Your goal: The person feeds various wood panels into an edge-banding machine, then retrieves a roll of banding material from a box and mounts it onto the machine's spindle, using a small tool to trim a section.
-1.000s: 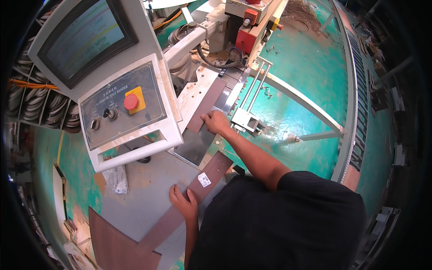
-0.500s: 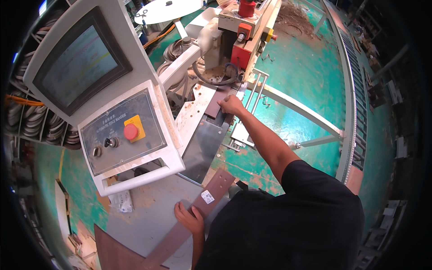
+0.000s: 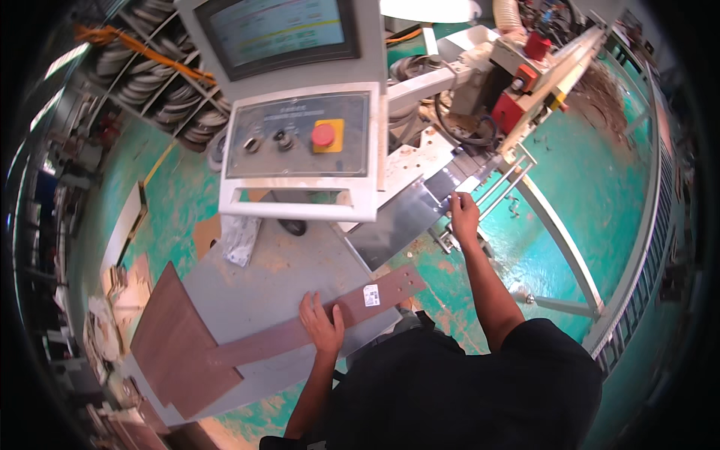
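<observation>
Cloth of a plain black short-sleeved shirt (image 3: 465,390) fills the near edge, with a bare forearm reaching out on each side. The left hand (image 3: 322,324) lies open on a long, narrow brown wood-toned strip (image 3: 277,339), fingers spread and thumb apart. The strip slants across a flat grey surface (image 3: 274,292); its right end carries small round holes and a white printed label (image 3: 371,295), while its left end overlaps a broad brown wood-toned panel (image 3: 176,337) on the same surface. A crumpled clear plastic bag (image 3: 240,246) sits beyond the strip, near the surface's far side.

Farther out, the right hand (image 3: 464,216) is at the edge of a smooth dark-grey metal plate (image 3: 397,229), fingers curled — whether they grip anything, I cannot tell. Just beyond are two parallel silvery rods (image 3: 508,184), above a dusty green floor (image 3: 551,214). To the left stands a white-framed control panel (image 3: 300,161) bearing a red mushroom-shaped button (image 3: 323,135) on a yellow plate, with a lit, black-bordered screen (image 3: 277,34) above it. Farther still are a red box-shaped machine housing (image 3: 508,112) and — at upper left — racked grey coils (image 3: 150,79).
</observation>
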